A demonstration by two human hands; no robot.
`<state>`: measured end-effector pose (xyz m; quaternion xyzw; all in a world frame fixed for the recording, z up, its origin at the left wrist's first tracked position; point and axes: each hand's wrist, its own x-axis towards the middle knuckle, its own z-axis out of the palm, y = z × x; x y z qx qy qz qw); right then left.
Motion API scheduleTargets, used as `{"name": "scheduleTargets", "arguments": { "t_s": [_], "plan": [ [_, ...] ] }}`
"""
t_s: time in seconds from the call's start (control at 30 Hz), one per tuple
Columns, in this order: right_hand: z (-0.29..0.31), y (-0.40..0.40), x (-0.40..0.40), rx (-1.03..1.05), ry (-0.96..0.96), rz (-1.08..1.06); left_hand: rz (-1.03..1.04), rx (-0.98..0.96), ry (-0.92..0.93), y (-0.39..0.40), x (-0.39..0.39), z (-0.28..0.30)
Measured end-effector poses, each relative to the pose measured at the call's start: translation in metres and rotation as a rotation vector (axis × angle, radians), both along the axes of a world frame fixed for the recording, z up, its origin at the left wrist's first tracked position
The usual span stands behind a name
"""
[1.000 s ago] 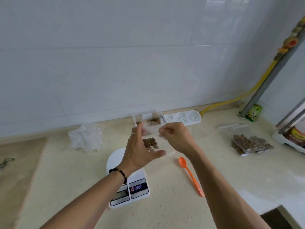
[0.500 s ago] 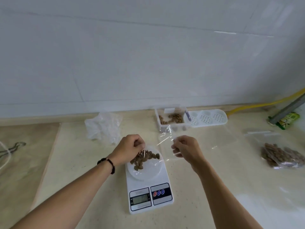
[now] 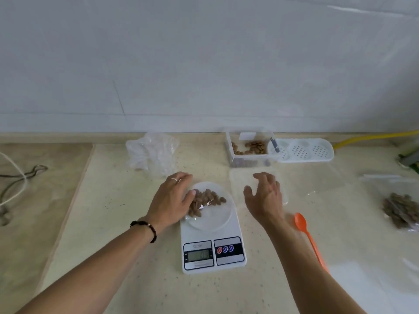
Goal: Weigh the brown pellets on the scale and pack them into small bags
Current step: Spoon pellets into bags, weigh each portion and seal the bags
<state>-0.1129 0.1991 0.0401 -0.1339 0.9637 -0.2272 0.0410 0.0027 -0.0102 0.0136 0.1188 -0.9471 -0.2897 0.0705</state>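
A white digital scale stands mid-counter. On its round plate lies a small clear bag of brown pellets. My left hand rests at the plate's left edge, fingers relaxed, thumb touching the bag. My right hand hovers open with spread fingers just right of the scale, over a flat empty clear bag. A clear container holding more brown pellets sits against the wall behind.
An orange spoon lies right of my right forearm. The white perforated lid is beside the container. A heap of empty bags lies back left. Filled pellet bags lie far right. Cables lie at the left.
The bag of pellets, held up in both hands a second ago, came down onto the scale plate. My right hand let go and opened; my left hand's fingers loosened on the bag.
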Motion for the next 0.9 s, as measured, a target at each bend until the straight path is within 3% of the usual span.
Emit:
{"name": "scheduleTargets", "arguments": {
  "t_s": [0.17,0.27,0.9],
  "plan": [
    [-0.001,0.003,0.033,0.132,0.182,0.284,0.061,-0.267,-0.133,0.02,0.056,-0.021],
    [-0.005,0.012,0.052,0.182,0.198,0.416,0.098,-0.369,-0.211,0.039,0.086,-0.034],
    [-0.005,0.053,0.09,0.155,0.162,0.525,0.226,-0.332,-0.172,0.092,0.145,-0.039]
  ]
}}
